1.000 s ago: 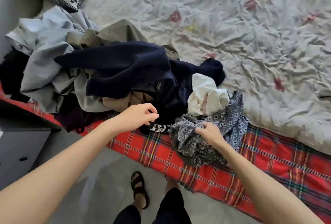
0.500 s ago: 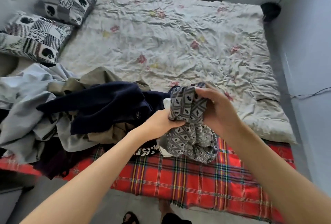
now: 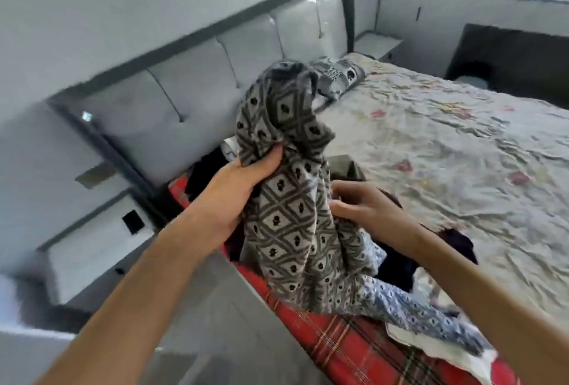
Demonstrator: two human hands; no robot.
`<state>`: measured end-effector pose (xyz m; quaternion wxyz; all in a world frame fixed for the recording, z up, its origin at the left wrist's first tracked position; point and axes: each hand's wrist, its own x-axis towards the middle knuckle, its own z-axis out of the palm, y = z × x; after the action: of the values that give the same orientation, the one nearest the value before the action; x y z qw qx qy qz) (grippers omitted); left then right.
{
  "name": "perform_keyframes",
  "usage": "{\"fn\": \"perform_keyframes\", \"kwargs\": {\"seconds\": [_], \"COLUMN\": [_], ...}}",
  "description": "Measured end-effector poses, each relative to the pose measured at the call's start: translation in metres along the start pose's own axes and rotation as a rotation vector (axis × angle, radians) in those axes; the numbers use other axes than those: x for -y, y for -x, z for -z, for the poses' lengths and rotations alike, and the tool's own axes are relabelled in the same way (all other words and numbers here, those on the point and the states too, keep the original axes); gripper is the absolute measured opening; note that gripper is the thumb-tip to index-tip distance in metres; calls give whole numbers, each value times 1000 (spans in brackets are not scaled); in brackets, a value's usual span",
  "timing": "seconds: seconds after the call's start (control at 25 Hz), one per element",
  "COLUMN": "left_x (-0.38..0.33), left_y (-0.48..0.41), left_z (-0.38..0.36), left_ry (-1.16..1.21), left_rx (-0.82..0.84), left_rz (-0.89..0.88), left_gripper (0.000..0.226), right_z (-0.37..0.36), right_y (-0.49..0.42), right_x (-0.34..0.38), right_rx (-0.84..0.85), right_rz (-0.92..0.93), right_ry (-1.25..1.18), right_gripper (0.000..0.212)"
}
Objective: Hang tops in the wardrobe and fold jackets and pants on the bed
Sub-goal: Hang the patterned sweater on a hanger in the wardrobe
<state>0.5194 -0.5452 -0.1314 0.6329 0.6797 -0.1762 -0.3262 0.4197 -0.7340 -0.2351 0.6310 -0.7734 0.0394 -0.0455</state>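
A: Holding what? B: The left hand (image 3: 243, 183) grasps the patterned top (image 3: 292, 200) near its upper end, above the bed (image 3: 446, 144) edge; the right hand (image 3: 357, 203) pinches a fold, probably to find its shape.

Left hand (image 3: 243, 187) raised and fisted, right hand (image 3: 363, 206) lower, fingers curled.

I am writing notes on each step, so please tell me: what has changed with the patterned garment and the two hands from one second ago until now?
The patterned garment was lifted off the pile. The left hand, free before, now grips it high; the right hand shifted lower on the cloth. The dark clothes stay on the bed.
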Motion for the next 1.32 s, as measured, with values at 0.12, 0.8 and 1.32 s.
{"fn": "perform_keyframes", "kwargs": {"seconds": [0.12,0.8,1.32], "left_x": [-15,-1,5], "left_y": [52,421,644], "left_z": [71,310,254], "left_ry": [-63,-420,-483], "left_rx": [-191,-1093,-1974], "left_rz": [-54,3,253], "left_gripper": [19,65,36], "right_z": [-67,-490,-714], "right_y": [-34,-77,40], "right_x": [30,225,356], "right_rx": [13,982,1216], "right_rz": [108,656,1007], "right_ry": [120,-127,-306], "right_gripper": [50,56,18]}}
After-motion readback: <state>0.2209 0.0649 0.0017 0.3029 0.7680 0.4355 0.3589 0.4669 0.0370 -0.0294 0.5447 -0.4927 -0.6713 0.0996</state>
